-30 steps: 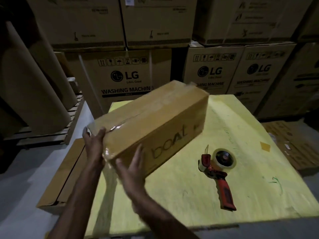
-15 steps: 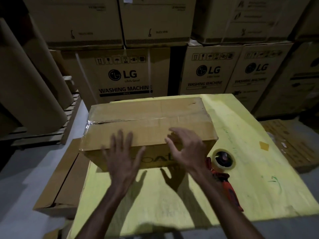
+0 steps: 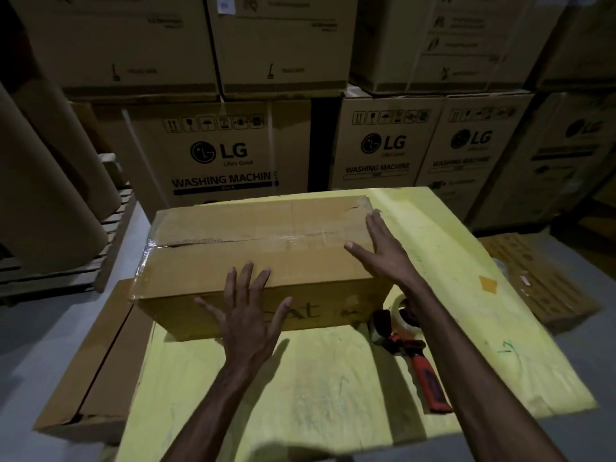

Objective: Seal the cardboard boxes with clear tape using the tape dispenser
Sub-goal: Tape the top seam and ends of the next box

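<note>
We read "LG Life's Good WASHING MACHINE" on the stacked cartons (image 3: 220, 155) behind; the cardboard box (image 3: 260, 248) shows only "at" on its front. It lies across the far-left part of the yellow bench (image 3: 300, 395), its left end at the bench's left edge; the near half and right side are bare. The left hand (image 3: 248, 315), fingers spread, presses its front face; the right hand (image 3: 383, 248), fingers straight, rests on its right end. Neither grips. The tape dispenser (image 3: 413, 348) lies untouched beside the box's near right corner
</note>
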Tool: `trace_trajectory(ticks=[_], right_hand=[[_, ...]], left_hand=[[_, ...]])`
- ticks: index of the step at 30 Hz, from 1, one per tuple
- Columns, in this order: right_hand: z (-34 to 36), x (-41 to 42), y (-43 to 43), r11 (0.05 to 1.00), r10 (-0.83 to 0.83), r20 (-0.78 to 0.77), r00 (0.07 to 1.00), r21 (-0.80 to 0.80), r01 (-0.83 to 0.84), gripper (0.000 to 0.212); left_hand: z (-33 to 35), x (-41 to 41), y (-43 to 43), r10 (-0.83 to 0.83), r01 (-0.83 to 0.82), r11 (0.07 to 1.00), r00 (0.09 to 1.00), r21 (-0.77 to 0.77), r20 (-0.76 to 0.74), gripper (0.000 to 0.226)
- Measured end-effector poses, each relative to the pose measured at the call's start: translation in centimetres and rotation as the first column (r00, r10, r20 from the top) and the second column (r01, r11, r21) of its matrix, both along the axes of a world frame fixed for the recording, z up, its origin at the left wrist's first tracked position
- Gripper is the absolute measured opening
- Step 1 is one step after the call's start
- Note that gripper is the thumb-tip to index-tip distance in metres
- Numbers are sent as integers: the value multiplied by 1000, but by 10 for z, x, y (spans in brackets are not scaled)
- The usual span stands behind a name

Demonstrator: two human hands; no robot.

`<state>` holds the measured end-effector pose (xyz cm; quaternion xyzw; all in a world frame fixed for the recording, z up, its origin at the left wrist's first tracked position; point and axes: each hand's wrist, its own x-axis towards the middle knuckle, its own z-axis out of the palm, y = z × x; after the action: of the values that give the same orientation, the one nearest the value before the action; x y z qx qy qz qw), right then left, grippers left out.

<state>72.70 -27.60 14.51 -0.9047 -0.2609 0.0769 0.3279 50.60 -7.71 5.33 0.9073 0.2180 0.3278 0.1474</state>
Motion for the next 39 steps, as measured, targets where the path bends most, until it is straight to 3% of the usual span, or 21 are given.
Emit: trace_trajectory(ticks=[3, 5, 10, 15, 17, 20, 23, 25, 27, 29, 30, 32, 34, 36, 39], right_hand=[[1, -9, 4, 951, -65, -278, 958, 273, 144, 109], [-2, -15, 11, 910, -43, -398, 916, 362, 200, 109], [-24, -59, 55, 810, -30, -573, 819, 467, 356, 107], [-33, -134, 118, 675, -157, -697, 699, 441, 591, 98], [-31, -166, 143, 638, -233, -741, 630, 373, 674, 92], [-27, -194, 171, 658, -242, -785, 571, 299, 691, 84], [-22, -206, 178, 705, -154, -810, 566, 312, 637, 85], [-25, -215, 160, 723, -70, -800, 596, 370, 583, 88], [-36, -219, 130, 704, -96, -735, 671, 426, 568, 68], [-35, -207, 96, 621, -261, -504, 823, 566, 543, 42], [-30, -193, 82, 593, -361, -342, 868, 635, 496, 38], [-18, -152, 65, 629, -456, -72, 887, 679, 379, 48], [-10, -106, 58, 754, -342, 68, 937, 615, 231, 70], [-5, -71, 58, 882, -57, 96, 994, 470, 5, 89], [-10, -49, 67, 926, 219, 89, 972, 293, -236, 93]], left_hand=[[6, 3, 18, -38, 39, 999, 999, -32, 19, 77], [11, 8, 39, -82, 85, 994, 996, -74, 40, 83], [25, 23, 112, -175, 191, 955, 981, -227, 89, 83], [48, 40, 159, -121, 131, 871, 991, -474, 52, 91], [58, 45, 162, -138, 143, 762, 989, -632, 57, 98], [58, 45, 144, -161, 271, 475, 962, -837, 221, 100], [42, 35, 115, -55, 311, 259, 950, -914, 307, 91], [37, 24, 94, 46, 314, 172, 944, -934, 326, 81], [41, 10, 73, 183, 299, 193, 925, -935, 333, 66], [45, 0, 56, 248, 292, 271, 900, -917, 359, 59], [48, -5, 48, 236, 298, 311, 895, -902, 378, 62], [51, -12, 36, 176, 283, 428, 905, -858, 386, 79], [54, -14, 27, 114, 226, 548, 934, -805, 340, 96], [59, -11, 22, 123, 179, 594, 943, -784, 309, 103], [60, -3, 21, 164, 113, 636, 947, -763, 276, 105]])
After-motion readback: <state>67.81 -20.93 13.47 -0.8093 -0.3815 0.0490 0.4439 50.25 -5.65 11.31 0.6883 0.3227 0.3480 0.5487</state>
